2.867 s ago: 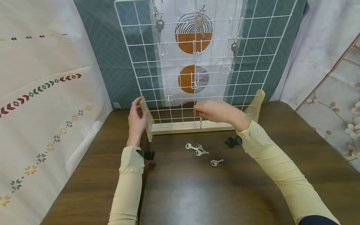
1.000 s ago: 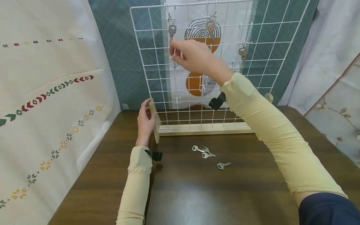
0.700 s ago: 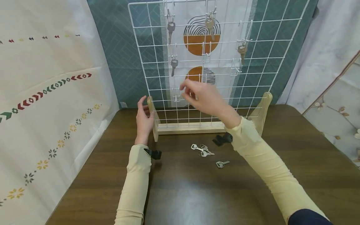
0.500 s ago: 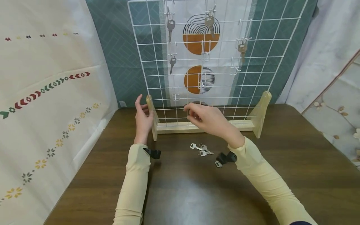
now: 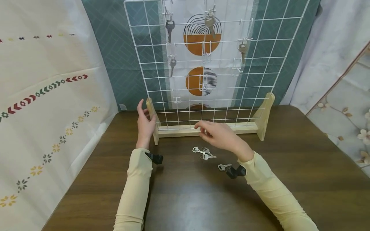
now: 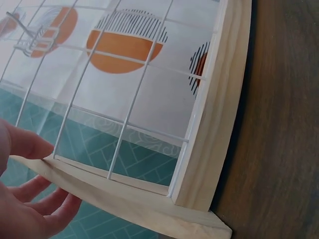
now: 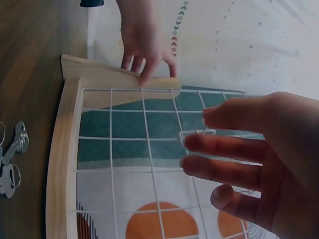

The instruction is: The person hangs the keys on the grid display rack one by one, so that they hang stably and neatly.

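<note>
My left hand (image 5: 145, 125) holds the left wooden side post (image 6: 119, 199) of a white wire grid rack (image 5: 219, 80), with the thumb on one side and the fingers on the other. Nothing is in my right hand (image 5: 221, 136); its fingers are loosely bent in front of the rack's lower bar. Below it on the table lie several silver keys (image 5: 206, 157) in a cluster. Another key (image 5: 224, 167) lies apart, close to the right wrist camera. On the grid's hooks hang a dark key (image 5: 170, 27), a brass-toned key (image 5: 210, 21), one key at right (image 5: 242, 48) and one at left (image 5: 172, 63).
Other white hooks (image 5: 176, 99) on the grid bear no keys. The wooden base bar (image 5: 185, 132) runs along the rack's foot to the right post (image 5: 263, 117). Brown table (image 5: 185, 199) lies in front; patterned cloths (image 5: 57, 80) hang at the sides and back.
My right hand carried a key up to the left hook of the second row, let go of it there, and came down empty toward the table. The left hand stayed on the post.
</note>
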A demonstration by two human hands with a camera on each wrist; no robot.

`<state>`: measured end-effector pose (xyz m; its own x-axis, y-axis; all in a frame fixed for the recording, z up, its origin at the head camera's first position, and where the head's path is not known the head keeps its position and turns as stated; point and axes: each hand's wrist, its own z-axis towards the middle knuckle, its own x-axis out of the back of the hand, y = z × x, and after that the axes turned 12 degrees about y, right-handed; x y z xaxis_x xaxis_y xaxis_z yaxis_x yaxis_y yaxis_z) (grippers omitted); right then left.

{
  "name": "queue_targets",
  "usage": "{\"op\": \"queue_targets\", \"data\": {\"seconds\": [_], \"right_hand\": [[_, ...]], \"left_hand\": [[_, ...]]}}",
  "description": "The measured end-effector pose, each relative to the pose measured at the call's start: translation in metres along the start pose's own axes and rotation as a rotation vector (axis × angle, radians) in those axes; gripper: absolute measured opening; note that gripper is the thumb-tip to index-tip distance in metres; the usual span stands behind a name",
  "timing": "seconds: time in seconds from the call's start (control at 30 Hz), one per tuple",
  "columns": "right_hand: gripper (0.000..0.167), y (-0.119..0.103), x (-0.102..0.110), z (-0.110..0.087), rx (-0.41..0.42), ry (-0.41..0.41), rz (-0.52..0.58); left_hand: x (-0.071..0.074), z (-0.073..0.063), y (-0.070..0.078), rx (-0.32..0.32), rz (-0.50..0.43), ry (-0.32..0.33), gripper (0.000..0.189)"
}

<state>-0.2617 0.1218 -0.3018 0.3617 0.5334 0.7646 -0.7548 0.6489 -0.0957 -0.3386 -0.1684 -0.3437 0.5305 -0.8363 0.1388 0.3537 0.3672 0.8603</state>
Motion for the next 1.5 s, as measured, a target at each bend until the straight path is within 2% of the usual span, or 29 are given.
{"op": "queue_targets", "data": {"seconds": [0.23,0.53,0.77,0.87,1.07,1.23,1.5], "right_hand": [[0.019,0.003,-0.009,0.003,0.009,-0.149,0.006],[0.034,0.018,-0.045,-0.003,-0.015,-0.357,0.084],[0.019,0.027,-0.064,-0.008,-0.070,-0.470,0.091],[0.017,0.030,-0.068,-0.010,-0.092,-0.507,0.085],[0.010,0.034,-0.076,-0.015,-0.097,-0.538,0.065],[0.013,0.034,-0.077,-0.019,-0.078,-0.546,0.062],[0.011,0.034,-0.063,-0.015,-0.051,-0.429,0.031]], "left_hand": [[0.008,0.000,-0.003,0.028,-0.007,0.004,0.079],[0.008,0.000,-0.004,0.033,0.003,-0.032,0.080],[0.010,0.002,0.000,0.029,0.007,-0.048,0.079],[0.010,0.003,0.002,0.036,0.015,-0.055,0.077],[0.008,0.005,0.003,0.046,0.031,-0.073,0.076],[0.007,0.004,0.001,0.018,0.043,-0.077,0.075],[0.009,0.003,0.000,0.000,0.058,-0.081,0.075]]}}
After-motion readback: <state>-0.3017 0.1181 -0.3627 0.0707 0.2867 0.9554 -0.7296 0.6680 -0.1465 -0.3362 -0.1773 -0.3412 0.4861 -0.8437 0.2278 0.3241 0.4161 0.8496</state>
